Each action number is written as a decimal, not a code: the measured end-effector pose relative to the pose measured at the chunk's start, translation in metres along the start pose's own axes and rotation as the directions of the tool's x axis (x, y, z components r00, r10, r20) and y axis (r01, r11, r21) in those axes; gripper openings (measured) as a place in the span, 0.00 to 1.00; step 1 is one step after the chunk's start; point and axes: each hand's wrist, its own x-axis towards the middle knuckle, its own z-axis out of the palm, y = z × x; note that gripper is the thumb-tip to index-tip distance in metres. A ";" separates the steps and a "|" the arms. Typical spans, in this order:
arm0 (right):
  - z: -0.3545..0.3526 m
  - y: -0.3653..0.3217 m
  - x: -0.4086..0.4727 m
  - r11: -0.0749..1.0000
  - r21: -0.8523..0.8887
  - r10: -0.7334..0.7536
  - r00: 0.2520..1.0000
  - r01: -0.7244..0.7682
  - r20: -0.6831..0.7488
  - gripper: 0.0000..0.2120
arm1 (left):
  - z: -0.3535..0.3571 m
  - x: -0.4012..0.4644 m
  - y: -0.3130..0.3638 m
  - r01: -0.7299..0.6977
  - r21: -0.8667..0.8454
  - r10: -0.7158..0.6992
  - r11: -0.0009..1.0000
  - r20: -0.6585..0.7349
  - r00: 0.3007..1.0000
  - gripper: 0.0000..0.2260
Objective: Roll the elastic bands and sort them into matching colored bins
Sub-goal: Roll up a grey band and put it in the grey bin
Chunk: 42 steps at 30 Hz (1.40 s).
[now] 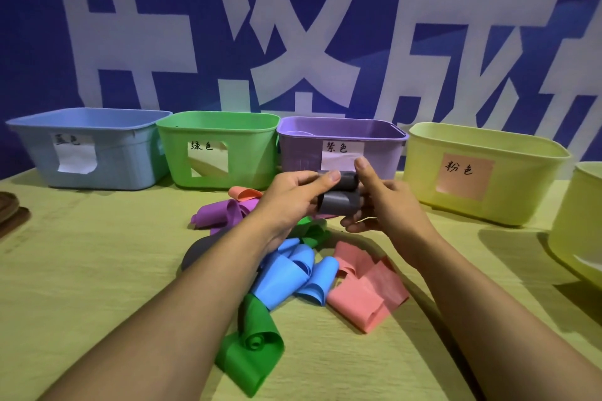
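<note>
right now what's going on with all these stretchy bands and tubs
A person is rolling a grey band held up between both hands: the left hand and right hand each pinch it in front of the purple bin. Loose purple, blue, green and pink bands lie in a pile on the table. Blue, green, purple and yellow bins stand in a row behind, each labelled.
</note>
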 end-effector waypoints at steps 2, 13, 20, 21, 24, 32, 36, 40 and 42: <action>0.000 -0.001 -0.001 1.000 -0.005 0.004 1.000 -0.004 -0.020 0.27 | -0.001 0.000 -0.001 -0.022 0.029 0.021 0.999 0.017 1.000 0.08; 0.000 0.004 0.004 0.994 -0.073 -0.084 0.995 0.079 -0.059 0.19 | -0.001 -0.005 0.002 -0.015 -0.039 0.018 0.999 0.086 0.996 0.09; 0.000 0.008 0.006 0.986 -0.101 -0.137 0.990 0.133 -0.034 0.16 | -0.002 -0.005 0.005 0.035 -0.127 -0.023 0.991 0.096 0.995 0.13; 0.000 0.009 0.006 0.985 -0.102 -0.145 0.989 0.141 -0.031 0.16 | -0.002 -0.005 0.006 0.037 -0.133 -0.025 0.990 0.096 0.995 0.13; -0.002 0.009 0.007 0.982 -0.096 -0.165 0.986 0.162 -0.028 0.14 | -0.002 -0.006 0.008 0.060 -0.138 -0.044 0.989 0.113 0.993 0.12; -0.001 0.009 0.007 0.980 -0.009 -0.199 0.980 0.199 0.002 0.07 | 0.004 -0.004 0.005 0.104 -0.025 -0.104 0.994 -0.014 0.994 0.20; -0.001 0.008 0.006 0.975 0.027 -0.221 0.974 0.220 0.044 0.08 | 0.001 -0.003 0.004 0.098 0.003 -0.097 0.995 -0.045 0.994 0.19; -0.004 0.011 0.010 0.971 0.015 -0.240 0.970 0.239 0.045 0.11 | 0.002 -0.005 0.004 0.096 -0.039 -0.097 0.995 -0.027 0.995 0.18; -0.005 0.013 0.011 0.970 0.001 -0.244 0.969 0.244 0.049 0.11 | 0.000 -0.005 0.003 0.091 -0.050 -0.091 0.995 -0.008 0.996 0.17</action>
